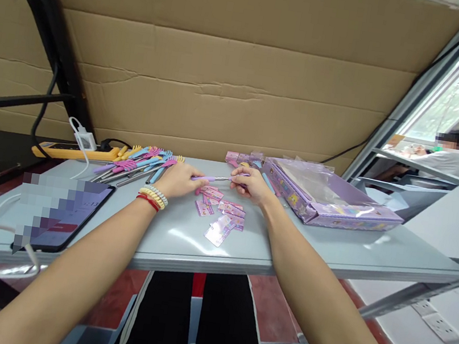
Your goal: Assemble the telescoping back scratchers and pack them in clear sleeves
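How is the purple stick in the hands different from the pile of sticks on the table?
The purple stick is held off the table between the left hand and right hand; the pile of sticks lies on the grey table, untouched. The held one is single and purple-handled; the pile mixes blue, pink, yellow and purple. The held one lies crosswise; the pile slants. Both seem to have coloured handles and thin metal shafts.
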Tool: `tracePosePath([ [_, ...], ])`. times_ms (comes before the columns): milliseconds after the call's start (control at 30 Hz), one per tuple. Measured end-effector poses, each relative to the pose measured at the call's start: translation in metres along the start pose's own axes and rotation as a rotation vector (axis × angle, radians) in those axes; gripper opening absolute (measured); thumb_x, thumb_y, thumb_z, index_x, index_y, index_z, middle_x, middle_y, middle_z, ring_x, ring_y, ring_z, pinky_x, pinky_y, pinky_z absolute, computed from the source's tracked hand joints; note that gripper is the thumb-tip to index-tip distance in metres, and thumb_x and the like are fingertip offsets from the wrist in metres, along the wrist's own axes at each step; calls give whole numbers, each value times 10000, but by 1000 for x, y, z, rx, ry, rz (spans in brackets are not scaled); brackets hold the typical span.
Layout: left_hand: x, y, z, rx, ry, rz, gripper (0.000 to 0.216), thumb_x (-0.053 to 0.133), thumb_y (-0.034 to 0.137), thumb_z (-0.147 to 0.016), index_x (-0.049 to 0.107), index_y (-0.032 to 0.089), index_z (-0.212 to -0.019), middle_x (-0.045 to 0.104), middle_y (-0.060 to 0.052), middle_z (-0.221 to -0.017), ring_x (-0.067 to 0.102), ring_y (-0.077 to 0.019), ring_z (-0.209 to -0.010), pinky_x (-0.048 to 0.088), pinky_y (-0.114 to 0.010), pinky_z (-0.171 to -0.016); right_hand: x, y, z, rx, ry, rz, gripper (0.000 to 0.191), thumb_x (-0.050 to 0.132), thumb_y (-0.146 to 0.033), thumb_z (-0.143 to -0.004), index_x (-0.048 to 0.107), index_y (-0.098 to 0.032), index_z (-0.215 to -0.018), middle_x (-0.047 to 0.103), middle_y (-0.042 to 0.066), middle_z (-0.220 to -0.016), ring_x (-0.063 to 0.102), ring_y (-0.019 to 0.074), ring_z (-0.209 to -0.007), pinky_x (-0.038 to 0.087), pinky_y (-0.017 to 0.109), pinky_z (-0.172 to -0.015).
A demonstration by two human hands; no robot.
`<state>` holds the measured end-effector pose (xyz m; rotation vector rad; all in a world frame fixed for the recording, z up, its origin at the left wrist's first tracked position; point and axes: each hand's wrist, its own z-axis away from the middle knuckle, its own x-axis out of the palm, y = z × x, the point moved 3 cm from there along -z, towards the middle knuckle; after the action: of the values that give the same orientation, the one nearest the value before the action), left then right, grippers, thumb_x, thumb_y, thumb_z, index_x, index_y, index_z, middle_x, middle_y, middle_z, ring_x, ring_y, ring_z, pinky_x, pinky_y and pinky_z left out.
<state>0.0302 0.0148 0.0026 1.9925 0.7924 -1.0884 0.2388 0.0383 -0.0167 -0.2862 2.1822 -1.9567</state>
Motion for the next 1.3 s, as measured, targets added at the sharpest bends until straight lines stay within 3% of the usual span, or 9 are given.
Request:
tracePosePath([
  [167,7,4,0,-64,5,-160,406,386,423,-900,706,208,-770,714,-64,-811,610,-193,-754,352,-267,-614,2,-1,-2,-66,65,-175,437,763,-206,-491,442,-209,-788,638,-32,-543,467,81,-336,309,173,-290],
  [333,13,15,1,0,15,-57,374,343,375,-931,662,205,-1025,709,-64,-972,621,-189,-855,404,-263,-699,1,-5,0,-142,105,-196,480,828,-335,-482,522,-176,-815,698,25,-713,522,80,-375,361,189,-296],
  [533,17,12,2,-19,-22,-90,324,402,381,-897,668,218,-982,709,-62,-943,631,-203,-839,425,-276,-702,1,-3,0,-159,99,-29,445,811,-399,-524,560,-157,-800,676,24,-695,529,94,-377,357,210,-304],
  [667,15,7,2,-227,-23,-192,274,470,349,-840,675,221,-970,710,-90,-926,648,-242,-876,447,-298,-701,5,2,-2,-150,186,242,329,729,-409,-659,549,-163,-780,649,16,-658,498,81,-378,325,206,-332],
  [767,14,3,2,-397,-22,-243,337,484,402,-824,669,197,-1016,703,-139,-935,657,-287,-886,472,-340,-710,9,5,-2,-192,248,476,270,646,-415,-758,549,-164,-770,633,13,-660,499,80,-432,377,215,-425],
  [867,15,-1,1,-459,-36,-277,384,485,416,-815,663,176,-1057,691,-175,-965,659,-313,-905,486,-372,-726,10,6,-3,-218,274,647,283,599,-415,-805,585,-149,-900,642,24,-668,553,121,-540,407,239,-532],
  [1000,17,-7,1,-482,-43,-307,351,434,318,-832,693,182,-1027,683,-183,-1014,652,-317,-957,487,-378,-749,8,9,-5,-149,267,734,435,573,-435,-826,564,-109,-1114,660,44,-681,583,163,-626,393,261,-581],
  [1200,20,0,2,-418,-92,-207,404,366,402,-874,730,227,-864,708,-136,-910,667,-284,-897,484,-351,-730,10,11,-5,-159,211,854,292,555,-422,-820,602,-139,-867,646,51,-726,560,167,-665,354,266,-593],
  [1300,22,4,1,-454,-96,-200,462,341,462,-881,729,211,-893,711,-157,-917,670,-295,-893,484,-361,-725,10,10,-5,-162,237,890,282,550,-432,-813,576,-155,-772,632,47,-726,532,160,-650,333,264,-581],
])
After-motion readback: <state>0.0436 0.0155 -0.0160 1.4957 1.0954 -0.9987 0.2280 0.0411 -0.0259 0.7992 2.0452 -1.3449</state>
